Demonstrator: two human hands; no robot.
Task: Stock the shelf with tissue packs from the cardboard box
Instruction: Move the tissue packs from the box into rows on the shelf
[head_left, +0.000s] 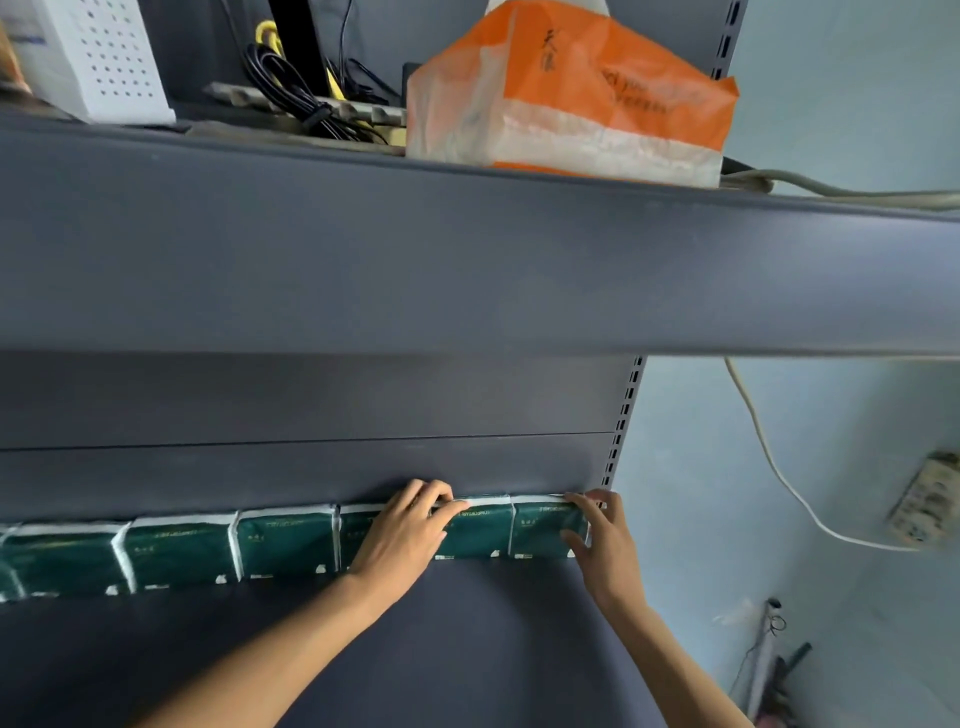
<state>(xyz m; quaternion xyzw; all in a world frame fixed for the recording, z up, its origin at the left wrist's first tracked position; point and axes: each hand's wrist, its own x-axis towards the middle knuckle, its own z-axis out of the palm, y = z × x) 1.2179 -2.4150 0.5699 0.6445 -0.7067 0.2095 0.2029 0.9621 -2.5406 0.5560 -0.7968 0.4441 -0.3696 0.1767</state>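
— Tissue packs (285, 543): where do we have them?
— In a row along the shelf's (467, 649) back edge. Our left hand (402, 532) lies over one pack, fingers curled on its top; our right hand (602, 545) grips the last pack (540, 525) at the right end.

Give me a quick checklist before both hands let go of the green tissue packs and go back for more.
1. Row of dark green plastic-wrapped tissue packs against the grey back panel: ok.
2. Left hand on the fifth pack: fingers curl over its top edge, not yet released: not ok.
3. Right hand on the end pack: grips its right side, not yet released: not ok.
4. End pack beside the slotted upright, no room to its right: ok.
5. Grey shelf in front of the row, bare for a second row: ok.
6. Cardboard box: out of view, cannot tell.
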